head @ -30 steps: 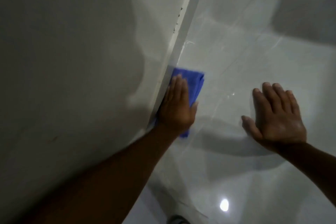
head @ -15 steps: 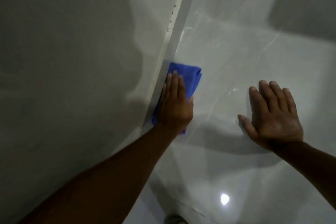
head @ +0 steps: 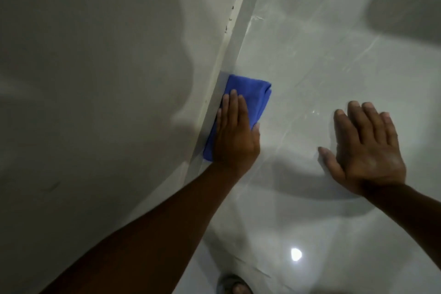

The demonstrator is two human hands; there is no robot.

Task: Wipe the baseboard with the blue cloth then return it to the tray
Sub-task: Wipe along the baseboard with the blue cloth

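Your left hand (head: 235,136) lies flat on the blue cloth (head: 250,93), pressing it against the baseboard (head: 241,31) where that strip meets the floor (head: 310,55). Your fingers (head: 232,107) lie straight and close together, not curled around the cloth, with the thumb out to the side at the cloth's floor-side edge. The folded cloth reaches past your fingertips up along the baseboard, and a narrow strip of it shows on the wall side of your palm, down by the wrist. Its outer fold sits on the floor just beside your thumb.

Your right hand (head: 367,150) rests palm down on the floor, well apart from the cloth, fingers slightly spread and holding nothing. A bright reflected spot of light (head: 296,254) shows on the glossy tiles below it. Dark specks (head: 230,19) mark the baseboard's top edge, well beyond the cloth.
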